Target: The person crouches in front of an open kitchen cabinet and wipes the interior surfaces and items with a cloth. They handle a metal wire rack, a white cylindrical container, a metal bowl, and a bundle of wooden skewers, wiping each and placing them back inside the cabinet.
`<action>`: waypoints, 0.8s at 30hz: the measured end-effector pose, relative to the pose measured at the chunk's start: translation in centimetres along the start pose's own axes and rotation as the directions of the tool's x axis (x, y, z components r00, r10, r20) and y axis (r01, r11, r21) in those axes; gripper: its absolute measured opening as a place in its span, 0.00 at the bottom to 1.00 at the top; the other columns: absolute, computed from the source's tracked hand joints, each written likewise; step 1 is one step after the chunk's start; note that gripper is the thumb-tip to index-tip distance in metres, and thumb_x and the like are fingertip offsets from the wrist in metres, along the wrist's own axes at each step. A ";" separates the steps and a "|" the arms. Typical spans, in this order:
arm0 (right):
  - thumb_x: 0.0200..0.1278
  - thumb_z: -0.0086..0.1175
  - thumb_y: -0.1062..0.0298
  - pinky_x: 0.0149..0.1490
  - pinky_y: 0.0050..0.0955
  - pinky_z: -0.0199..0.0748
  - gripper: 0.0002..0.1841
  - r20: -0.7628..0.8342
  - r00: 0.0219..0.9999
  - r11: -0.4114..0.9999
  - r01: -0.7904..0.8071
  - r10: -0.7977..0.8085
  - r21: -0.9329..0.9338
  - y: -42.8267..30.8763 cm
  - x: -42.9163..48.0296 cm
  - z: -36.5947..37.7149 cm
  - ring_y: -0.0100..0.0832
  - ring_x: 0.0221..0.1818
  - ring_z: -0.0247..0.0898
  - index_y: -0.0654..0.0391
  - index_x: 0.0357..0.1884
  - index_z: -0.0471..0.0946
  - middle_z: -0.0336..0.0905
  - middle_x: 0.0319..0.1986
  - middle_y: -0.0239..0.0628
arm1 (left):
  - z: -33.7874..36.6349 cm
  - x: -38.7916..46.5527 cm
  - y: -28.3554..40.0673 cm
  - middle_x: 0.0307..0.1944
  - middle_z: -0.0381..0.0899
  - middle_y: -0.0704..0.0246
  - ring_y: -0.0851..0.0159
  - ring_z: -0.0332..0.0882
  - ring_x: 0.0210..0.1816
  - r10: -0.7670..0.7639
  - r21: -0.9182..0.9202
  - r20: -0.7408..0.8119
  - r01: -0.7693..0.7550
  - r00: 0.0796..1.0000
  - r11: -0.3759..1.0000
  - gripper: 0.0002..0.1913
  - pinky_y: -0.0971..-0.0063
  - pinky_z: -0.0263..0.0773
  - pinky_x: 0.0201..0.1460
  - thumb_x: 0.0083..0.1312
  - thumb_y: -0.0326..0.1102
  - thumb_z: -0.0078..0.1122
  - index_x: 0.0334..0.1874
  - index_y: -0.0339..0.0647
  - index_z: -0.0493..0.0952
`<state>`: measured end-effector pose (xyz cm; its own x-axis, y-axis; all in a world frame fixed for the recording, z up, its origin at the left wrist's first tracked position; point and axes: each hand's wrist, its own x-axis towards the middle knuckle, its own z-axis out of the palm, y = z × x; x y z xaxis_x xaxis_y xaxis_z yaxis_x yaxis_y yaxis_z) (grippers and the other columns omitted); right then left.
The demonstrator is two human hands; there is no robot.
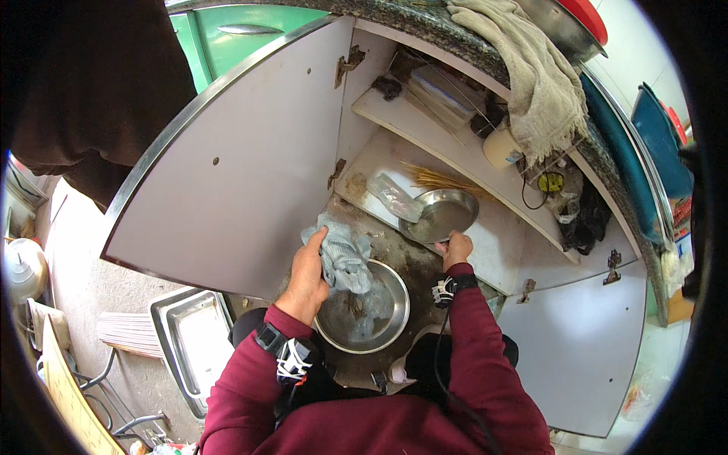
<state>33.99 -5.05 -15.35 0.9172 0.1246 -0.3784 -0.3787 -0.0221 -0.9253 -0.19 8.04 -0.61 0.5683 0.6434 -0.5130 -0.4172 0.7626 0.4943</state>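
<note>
My left hand (pixel 307 278) grips a wet-looking grey-blue cloth (pixel 344 259) above a round metal basin (pixel 401 318) on the floor. Cloudy water and some dark matter lie in that basin. With my right hand (pixel 456 249) I hold the near rim of a shallow metal pan (pixel 441 219) at the front of the cabinet's lower shelf (pixel 489 259). Beside the pan, overlapping its left edge, is a clear plastic bag or wrapper (pixel 394 196). Behind it lies a bundle of thin straw-coloured sticks (pixel 449 181).
Cabinet doors stand open at left (pixel 239 153) and right (pixel 574 341). An upper shelf (pixel 432 128) carries a pale container (pixel 501 148) and dark bags (pixel 586 219). A beige towel (pixel 529 68) hangs over the stone countertop (pixel 392 25). Rectangular metal trays (pixel 190 341) are on the left. A dark-clothed person (pixel 102 102) is at upper left.
</note>
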 end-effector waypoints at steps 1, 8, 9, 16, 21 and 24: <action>0.58 0.51 0.75 0.27 0.40 0.84 0.05 -0.023 1.000 1.000 -0.007 0.007 -0.018 -0.2 0.1 -0.4 0.35 0.30 0.72 0.64 0.35 0.70 0.71 0.32 0.43 | 0.0 -0.1 0.0 0.43 0.83 0.64 0.60 0.82 0.44 0.002 -0.004 -0.010 -0.002 1.000 1.000 0.14 0.63 0.78 0.50 0.73 0.41 0.53 0.50 0.36 0.77; 0.56 0.55 0.71 0.33 0.48 0.84 0.15 0.075 0.988 0.991 -0.132 0.133 -0.019 0.7 3.1 -4.2 0.45 0.43 0.75 0.67 0.43 0.72 0.74 0.41 0.46 | -0.2 0.1 -0.1 0.43 0.84 0.64 0.61 0.82 0.43 0.018 -0.012 0.003 -0.018 1.000 1.000 0.14 0.63 0.79 0.49 0.73 0.41 0.53 0.49 0.37 0.77; 0.54 0.59 0.70 0.34 0.46 0.83 0.16 0.080 0.990 0.993 -0.119 0.118 0.015 1.6 4.2 -4.9 0.44 0.44 0.76 0.67 0.43 0.72 0.75 0.41 0.44 | -0.2 0.1 -0.2 0.43 0.84 0.64 0.61 0.82 0.43 0.017 -0.019 0.023 -0.017 1.000 1.000 0.14 0.63 0.79 0.49 0.73 0.41 0.53 0.49 0.37 0.77; 0.66 0.50 0.69 0.33 0.51 0.83 0.12 0.162 0.916 0.720 0.389 -0.366 -0.575 3.6 12.3 -9.1 0.51 0.36 0.78 0.64 0.47 0.71 0.76 0.46 0.51 | 0.0 0.2 -0.3 0.43 0.83 0.63 0.59 0.83 0.43 0.020 -0.029 -0.030 -0.021 0.999 0.999 0.14 0.63 0.79 0.48 0.72 0.40 0.54 0.49 0.35 0.77; 0.65 0.50 0.68 0.34 0.44 0.82 0.10 -0.250 0.968 0.997 -0.043 0.024 -0.069 -3.5 6.2 -9.7 0.49 0.34 0.79 0.59 0.45 0.77 0.79 0.39 0.53 | 0.4 0.0 -0.3 0.43 0.83 0.63 0.60 0.83 0.42 0.037 -0.002 -0.016 -0.037 0.999 0.999 0.16 0.65 0.79 0.47 0.71 0.41 0.56 0.48 0.32 0.77; 0.61 0.58 0.66 0.35 0.42 0.83 0.14 0.494 0.849 -0.312 0.425 -0.190 -0.850 -6.5 1.5 -11.5 0.48 0.43 0.78 0.67 0.42 0.75 0.80 0.37 0.48 | 0.0 0.3 -0.4 0.43 0.83 0.61 0.57 0.83 0.43 -0.002 -0.011 0.016 0.002 1.000 1.000 0.14 0.61 0.79 0.49 0.71 0.39 0.54 0.49 0.34 0.76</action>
<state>39.25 -16.08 -10.17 0.7892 0.5998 -0.1319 0.6128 -0.7833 0.1046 0.18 7.91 -0.95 0.5799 0.6409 -0.5029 -0.4241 0.7646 0.4853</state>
